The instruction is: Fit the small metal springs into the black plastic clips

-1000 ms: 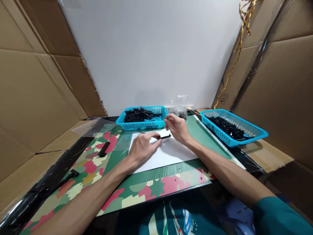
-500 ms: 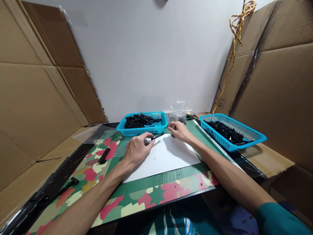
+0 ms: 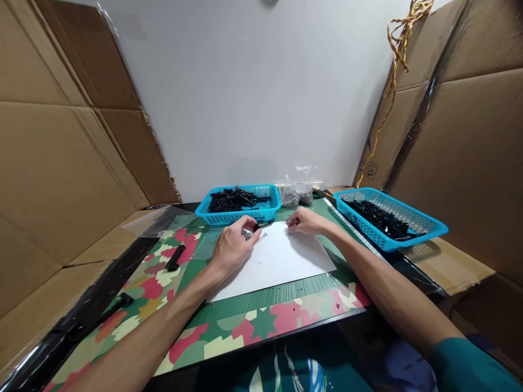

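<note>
My left hand (image 3: 236, 243) is closed on a slim black part (image 3: 263, 225), its thumb and forefinger around one end, at the left edge of a white sheet (image 3: 281, 261). Small silvery metal pieces (image 3: 247, 234) show beneath the fingers. My right hand (image 3: 305, 221) is over the sheet's far right corner, fingertips pinched together beside a little pile of small metal pieces (image 3: 286, 221). Whatever those fingertips hold is too small to name.
A blue basket (image 3: 220, 218) of black parts stands behind my left hand, another blue basket (image 3: 425, 234) at the right. Clear bags (image 3: 303, 190) of small pieces lean by the wall. Loose black parts (image 3: 175, 258) lie left on the patterned mat (image 3: 229, 348). Cardboard walls flank both sides.
My right hand has moved slightly down and right, uncovering more of the bags behind it. My left hand stays nearly in place with the black part. The view has shifted slightly.
</note>
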The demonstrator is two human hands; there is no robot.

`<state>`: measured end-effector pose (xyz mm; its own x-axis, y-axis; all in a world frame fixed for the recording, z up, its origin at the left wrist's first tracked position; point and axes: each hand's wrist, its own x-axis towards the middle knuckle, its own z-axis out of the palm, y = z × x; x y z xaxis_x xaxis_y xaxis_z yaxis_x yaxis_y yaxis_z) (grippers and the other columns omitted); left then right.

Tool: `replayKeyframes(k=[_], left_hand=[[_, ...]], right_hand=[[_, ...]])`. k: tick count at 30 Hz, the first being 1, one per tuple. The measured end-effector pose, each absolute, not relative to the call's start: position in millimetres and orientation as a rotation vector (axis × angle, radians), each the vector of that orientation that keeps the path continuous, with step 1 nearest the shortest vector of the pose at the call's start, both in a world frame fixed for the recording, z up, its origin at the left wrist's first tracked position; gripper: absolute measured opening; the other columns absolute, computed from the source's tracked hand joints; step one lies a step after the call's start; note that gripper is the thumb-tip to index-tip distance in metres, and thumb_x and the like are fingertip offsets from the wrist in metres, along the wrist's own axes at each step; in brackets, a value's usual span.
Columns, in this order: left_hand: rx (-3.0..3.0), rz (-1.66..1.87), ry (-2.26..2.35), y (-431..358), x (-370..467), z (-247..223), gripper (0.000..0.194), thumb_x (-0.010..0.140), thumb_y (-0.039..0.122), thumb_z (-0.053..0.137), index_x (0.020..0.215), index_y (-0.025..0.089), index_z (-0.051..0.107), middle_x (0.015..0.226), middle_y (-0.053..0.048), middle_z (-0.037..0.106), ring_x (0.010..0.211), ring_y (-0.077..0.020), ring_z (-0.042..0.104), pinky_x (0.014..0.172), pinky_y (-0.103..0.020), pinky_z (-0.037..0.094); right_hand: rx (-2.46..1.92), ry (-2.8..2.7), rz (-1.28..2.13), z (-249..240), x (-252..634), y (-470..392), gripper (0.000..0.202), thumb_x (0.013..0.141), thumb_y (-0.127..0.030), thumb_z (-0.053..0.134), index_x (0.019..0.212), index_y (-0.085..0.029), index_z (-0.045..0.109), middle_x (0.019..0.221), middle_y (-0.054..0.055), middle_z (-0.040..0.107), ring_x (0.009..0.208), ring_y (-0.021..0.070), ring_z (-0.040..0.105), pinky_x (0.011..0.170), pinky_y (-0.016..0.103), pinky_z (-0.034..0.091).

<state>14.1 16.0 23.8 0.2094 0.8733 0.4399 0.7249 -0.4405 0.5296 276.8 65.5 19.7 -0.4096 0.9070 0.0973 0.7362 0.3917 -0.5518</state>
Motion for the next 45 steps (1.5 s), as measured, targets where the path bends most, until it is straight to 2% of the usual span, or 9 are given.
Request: replayKeyframes(k=[10,15,23,25,28,30,34,39,45], left_hand=[[2.321,0.979,1.531,13.3,15.7,19.8,0.022,0.093,0.043,0.066,0.103,0.023,0.069,0.101,-0.004,0.08,0.084,-0.0242,0.072,0.07,-0.032,0.046],[2.311,0.968,1.531,14.6,15.5,17.2,0.02,0.093,0.043,0.067,0.102,0.025,0.069,0.098,-0.002,0.08,0.082,-0.0233,0.071,0.069,-0.031,0.045],[2.307,1.006,1.452,14.3,16.2,16.6,0.021,0.091,0.043,0.069,0.1,0.024,0.067,0.096,-0.004,0.079,0.083,-0.0241,0.072,0.07,-0.032,0.047],[2.173,1.037,1.362,15.7,16.7,15.9,0.025,0.091,0.044,0.068,0.103,0.023,0.062,0.094,-0.005,0.079,0.069,-0.02,0.07,0.062,-0.03,0.048],[1.893,1.04,1.185,19.4,17.1,14.7,0.031,0.093,0.048,0.064,0.107,0.024,0.049,0.087,-0.003,0.078,0.041,-0.0113,0.052,0.043,-0.025,0.04],[1.781,1.045,1.113,21.4,17.3,14.8,0.034,0.092,0.049,0.064,0.106,0.025,0.045,0.081,-0.001,0.078,0.035,-0.0089,0.046,0.038,-0.023,0.035],[1.654,1.039,1.063,21.1,18.1,18.3,0.037,0.086,0.046,0.07,0.104,0.024,0.045,0.076,0.0,0.076,0.034,-0.0072,0.045,0.035,-0.02,0.032],[1.518,1.001,1.016,14.8,19.4,25.1,0.042,0.081,0.041,0.079,0.105,0.023,0.05,0.087,-0.002,0.077,0.04,-0.0067,0.052,0.036,-0.017,0.032],[1.472,1.013,0.936,16.8,21.4,24.5,0.048,0.084,0.059,0.076,0.094,0.023,0.046,0.081,0.004,0.068,0.038,-0.0048,0.048,0.033,-0.017,0.03]], right_hand=[[-1.409,-2.287,0.726,16.1,268.4,61.7,0.003,0.079,-0.011,0.071,0.078,-0.012,0.074,0.075,0.004,0.07,0.069,0.015,0.057,0.061,0.026,0.036],[-1.338,-2.256,0.75,19.7,270.5,60.9,0.009,0.088,-0.019,0.063,0.084,-0.014,0.068,0.08,0.003,0.067,0.07,0.0141,0.053,0.062,0.026,0.034],[-1.037,-2.021,1.063,13.6,269.8,63.8,0.017,0.09,-0.032,0.066,0.086,-0.016,0.062,0.085,0.007,0.075,0.064,0.0119,0.048,0.058,0.025,0.032],[-0.943,-1.924,1.172,12.5,266.8,63.3,0.024,0.088,-0.039,0.071,0.087,-0.018,0.06,0.087,0.008,0.076,0.061,0.0109,0.042,0.056,0.025,0.03],[-0.808,-1.78,1.324,14.9,261.4,59.2,0.033,0.086,-0.046,0.076,0.089,-0.02,0.054,0.088,0.007,0.077,0.059,0.01,0.039,0.056,0.026,0.029],[-0.752,-1.73,1.377,18.5,257.9,54.7,0.036,0.087,-0.048,0.077,0.09,-0.021,0.053,0.087,0.007,0.076,0.06,0.0099,0.039,0.058,0.026,0.03],[-0.716,-1.725,1.39,25.0,252.8,46.0,0.038,0.088,-0.05,0.079,0.092,-0.021,0.056,0.081,0.002,0.07,0.062,0.0102,0.041,0.06,0.026,0.031],[-0.79,-1.768,1.304,27.3,249.0,41.2,0.039,0.084,-0.053,0.081,0.086,-0.018,0.064,0.075,0.002,0.067,0.065,0.0114,0.047,0.06,0.027,0.031],[-0.802,-1.781,1.251,27.7,246.9,39.5,0.036,0.081,-0.048,0.084,0.095,-0.016,0.074,0.074,0.004,0.073,0.064,0.0127,0.053,0.057,0.026,0.03]])
